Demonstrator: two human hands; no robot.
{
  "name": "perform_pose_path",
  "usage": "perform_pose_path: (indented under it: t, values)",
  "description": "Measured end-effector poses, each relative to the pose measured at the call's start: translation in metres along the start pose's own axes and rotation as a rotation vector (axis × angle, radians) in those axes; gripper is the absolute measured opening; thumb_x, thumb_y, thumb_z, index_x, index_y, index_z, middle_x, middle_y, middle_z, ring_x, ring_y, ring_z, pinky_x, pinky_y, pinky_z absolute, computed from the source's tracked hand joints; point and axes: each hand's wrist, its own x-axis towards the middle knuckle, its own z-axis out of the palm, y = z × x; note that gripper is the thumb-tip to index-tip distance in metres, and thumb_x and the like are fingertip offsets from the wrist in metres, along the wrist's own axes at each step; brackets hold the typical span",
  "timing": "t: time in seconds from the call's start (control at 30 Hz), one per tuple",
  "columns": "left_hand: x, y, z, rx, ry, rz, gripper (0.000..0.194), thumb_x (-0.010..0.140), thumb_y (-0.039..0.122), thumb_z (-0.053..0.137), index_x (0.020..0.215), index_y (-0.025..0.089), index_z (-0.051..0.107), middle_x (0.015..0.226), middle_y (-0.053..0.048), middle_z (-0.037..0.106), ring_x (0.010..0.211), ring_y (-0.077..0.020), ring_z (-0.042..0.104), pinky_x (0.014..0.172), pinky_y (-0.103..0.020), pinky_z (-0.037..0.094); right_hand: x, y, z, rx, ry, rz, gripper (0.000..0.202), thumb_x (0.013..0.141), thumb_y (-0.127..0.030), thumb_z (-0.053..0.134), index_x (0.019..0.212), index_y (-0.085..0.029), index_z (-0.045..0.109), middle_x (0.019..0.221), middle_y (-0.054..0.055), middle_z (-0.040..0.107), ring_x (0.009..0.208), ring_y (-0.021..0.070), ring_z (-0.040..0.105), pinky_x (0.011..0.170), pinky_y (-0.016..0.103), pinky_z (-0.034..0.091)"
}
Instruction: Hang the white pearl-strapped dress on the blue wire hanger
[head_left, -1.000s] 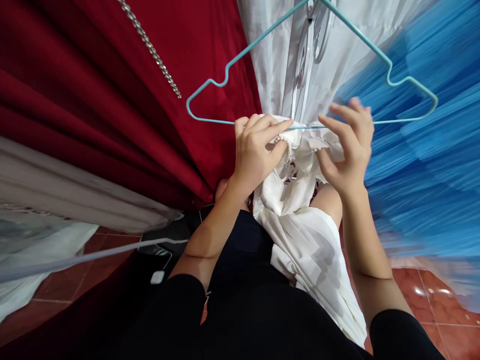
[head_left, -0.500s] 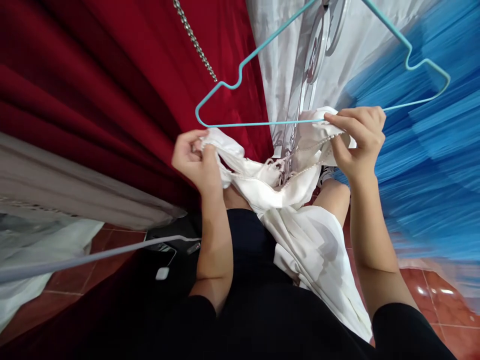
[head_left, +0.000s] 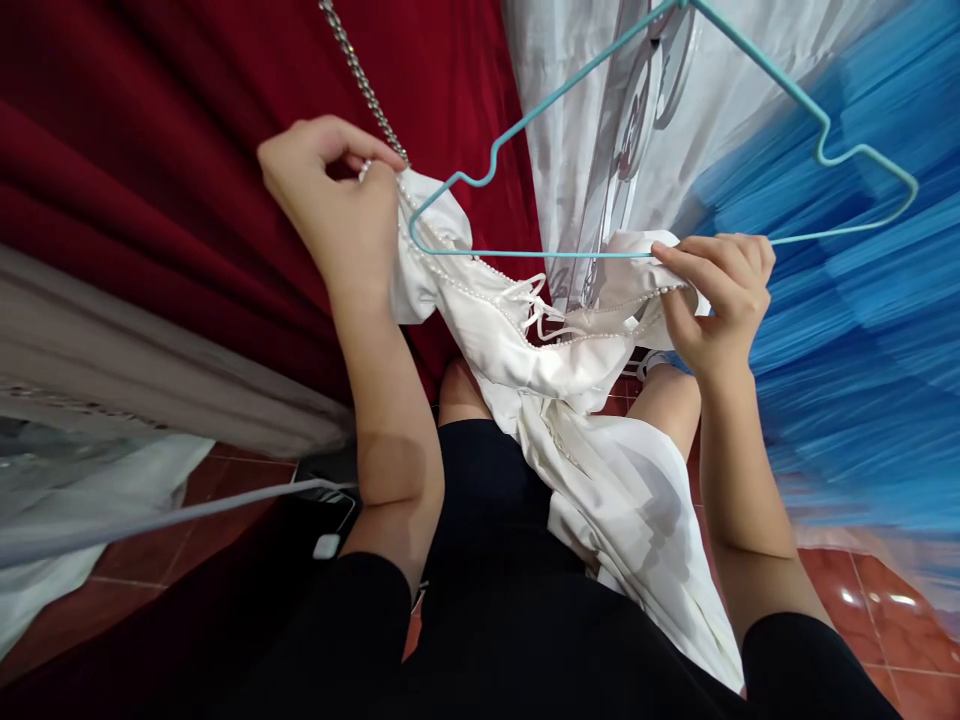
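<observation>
A white dress (head_left: 510, 350) with a pearl-beaded neckline drapes across my lap, its skirt falling over one thigh. My left hand (head_left: 337, 205) pinches the beaded edge of its left shoulder and holds it up beside the left end of a light blue hanger (head_left: 525, 253). That hanger end lies in front of the white fabric. My right hand (head_left: 720, 295) is closed on the hanger's bottom bar together with the dress's right shoulder. White lace ties (head_left: 532, 300) hang loose at the middle of the neckline.
Dark red fabric (head_left: 187, 130) hangs at the left, with a beaded chain (head_left: 360, 75) against it. Blue tulle (head_left: 847, 330) fills the right side. White cloth (head_left: 555, 120) hangs ahead, and a pale pole (head_left: 165, 520) crosses at lower left above red floor tiles (head_left: 135, 590).
My left hand has moved up and to the left, raising the dress's left shoulder to the hanger's left end. The hanger has shifted slightly right; my right hand keeps its grip.
</observation>
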Motion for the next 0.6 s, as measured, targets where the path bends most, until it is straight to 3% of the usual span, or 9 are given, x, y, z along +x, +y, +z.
perform_pose_path:
  t: [0.1, 0.17, 0.3, 0.37, 0.47, 0.53, 0.6]
  values:
    - [-0.006, 0.005, 0.003, -0.017, 0.002, 0.003, 0.019, 0.08, -0.003, 0.065, 0.088, 0.012, 0.071, 0.083, 0.002, 0.069, 0.093, -0.0162, 0.069, 0.094, -0.031, 0.06, 0.0, 0.002, 0.001, 0.021, 0.009, -0.02, 0.033, 0.097, -0.03, 0.054, 0.122, -0.038, 0.074, 0.109, 0.002, 0.073, 0.106, 0.026, 0.065, 0.105, 0.057, 0.048]
    - [-0.001, 0.003, 0.003, -0.009, -0.027, 0.017, 0.025, 0.074, -0.006, 0.063, 0.087, 0.012, 0.074, 0.082, 0.003, 0.071, 0.087, -0.0151, 0.069, 0.082, -0.026, 0.061, -0.001, 0.004, 0.003, 0.039, 0.014, -0.025, 0.035, 0.096, -0.028, 0.051, 0.122, -0.037, 0.074, 0.108, 0.002, 0.073, 0.108, 0.0261, 0.065, 0.105, 0.057, 0.048]
    - [0.013, -0.003, -0.014, 0.039, -0.16, 0.104, 0.039, 0.058, -0.008, 0.051, 0.073, 0.014, 0.079, 0.063, 0.006, 0.067, 0.061, -0.0097, 0.061, 0.055, -0.021, 0.043, -0.001, 0.006, 0.006, 0.078, 0.026, 0.004, 0.034, 0.098, -0.028, 0.048, 0.117, -0.036, 0.075, 0.105, 0.002, 0.071, 0.107, 0.0256, 0.066, 0.106, 0.058, 0.046]
    - [0.014, 0.002, -0.029, 0.081, -0.191, 0.049, 0.04, 0.059, -0.006, 0.05, 0.074, 0.014, 0.081, 0.062, 0.006, 0.066, 0.06, -0.0094, 0.059, 0.055, -0.022, 0.039, -0.002, 0.006, 0.007, 0.084, 0.047, -0.002, 0.033, 0.098, -0.03, 0.049, 0.116, -0.037, 0.075, 0.103, 0.002, 0.07, 0.105, 0.0254, 0.066, 0.106, 0.057, 0.046]
    - [0.008, 0.019, -0.046, 0.115, -0.191, -0.099, 0.036, 0.065, -0.002, 0.054, 0.083, 0.012, 0.083, 0.069, 0.003, 0.068, 0.068, -0.0109, 0.062, 0.065, -0.024, 0.047, -0.004, 0.005, 0.007, 0.058, 0.04, 0.006, 0.032, 0.098, -0.031, 0.05, 0.118, -0.038, 0.074, 0.105, 0.003, 0.071, 0.106, 0.0256, 0.065, 0.107, 0.057, 0.046]
    - [0.006, 0.024, -0.047, 0.079, -0.204, -0.103, 0.034, 0.066, -0.001, 0.055, 0.082, 0.012, 0.082, 0.072, 0.003, 0.07, 0.07, -0.0105, 0.062, 0.069, -0.023, 0.052, -0.004, 0.004, 0.007, 0.056, 0.028, 0.016, 0.033, 0.099, -0.031, 0.049, 0.119, -0.037, 0.074, 0.106, 0.004, 0.071, 0.107, 0.0257, 0.065, 0.108, 0.058, 0.046]
    - [0.012, 0.016, -0.04, 0.079, -0.199, -0.059, 0.037, 0.06, -0.004, 0.051, 0.074, 0.015, 0.079, 0.066, 0.006, 0.068, 0.065, -0.0087, 0.063, 0.062, -0.02, 0.051, -0.004, 0.002, 0.008, 0.08, 0.038, 0.006, 0.033, 0.1, -0.031, 0.048, 0.119, -0.036, 0.074, 0.105, 0.003, 0.07, 0.107, 0.0257, 0.065, 0.107, 0.058, 0.046]
